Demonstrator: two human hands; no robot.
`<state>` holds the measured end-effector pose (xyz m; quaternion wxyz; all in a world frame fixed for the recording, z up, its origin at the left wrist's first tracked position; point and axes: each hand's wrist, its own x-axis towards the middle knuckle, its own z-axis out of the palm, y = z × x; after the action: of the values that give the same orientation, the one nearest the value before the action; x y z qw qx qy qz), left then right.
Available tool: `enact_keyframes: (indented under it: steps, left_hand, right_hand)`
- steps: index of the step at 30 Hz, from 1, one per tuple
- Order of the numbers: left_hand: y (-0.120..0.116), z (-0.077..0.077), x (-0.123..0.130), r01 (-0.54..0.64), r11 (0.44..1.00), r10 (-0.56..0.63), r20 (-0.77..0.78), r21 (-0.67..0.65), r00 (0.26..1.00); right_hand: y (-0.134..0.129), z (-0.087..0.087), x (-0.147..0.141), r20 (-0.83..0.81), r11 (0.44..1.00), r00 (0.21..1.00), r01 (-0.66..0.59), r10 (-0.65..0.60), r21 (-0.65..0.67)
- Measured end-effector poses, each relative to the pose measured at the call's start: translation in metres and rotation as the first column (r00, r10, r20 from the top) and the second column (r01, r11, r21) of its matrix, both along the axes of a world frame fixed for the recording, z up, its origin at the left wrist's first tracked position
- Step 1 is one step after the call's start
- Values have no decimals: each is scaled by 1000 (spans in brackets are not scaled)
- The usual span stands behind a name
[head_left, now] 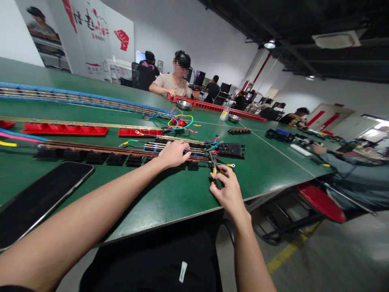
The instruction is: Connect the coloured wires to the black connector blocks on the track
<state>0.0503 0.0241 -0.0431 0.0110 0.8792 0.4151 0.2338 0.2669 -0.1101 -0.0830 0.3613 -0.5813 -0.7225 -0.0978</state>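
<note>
My left hand (174,155) is closed over a long assembly of brown bars (100,148) on black blocks, close to its right end. In my right hand (227,185) is a pair of pliers (214,170) with yellow-and-dark handles. The plier jaws point away from me and meet the end of the brown bars, where red and blue wires come out. Whether the jaws grip a wire is too small to tell. A ring terminal (232,165) on a short wire lies just right of the jaws. Beyond my left hand is a black block (232,150) on a similar strip.
A phone (45,198) lies at the left. Red trays (65,129) and a long blue strip (91,98) run across the green table (273,170). Beyond are a metal bowl (184,104), a bottle (225,110) and a person (174,79). A red stool (322,202) stands at right.
</note>
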Motion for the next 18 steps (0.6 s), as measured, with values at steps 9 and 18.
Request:
enact_keyframes:
  steps: [9, 18]
  left_hand:
    - [0, -1, 0, 4, 1000, -4, 1, 3, 1000]
    - [0, 0, 1, 1, 1000, -1, 8, -16, 1000]
  right_hand:
    - [1, 0, 1, -65, 1000, 998, -17, 16, -11]
    - [-3, 6, 2, -173, 997, 984, -60, 50, -49]
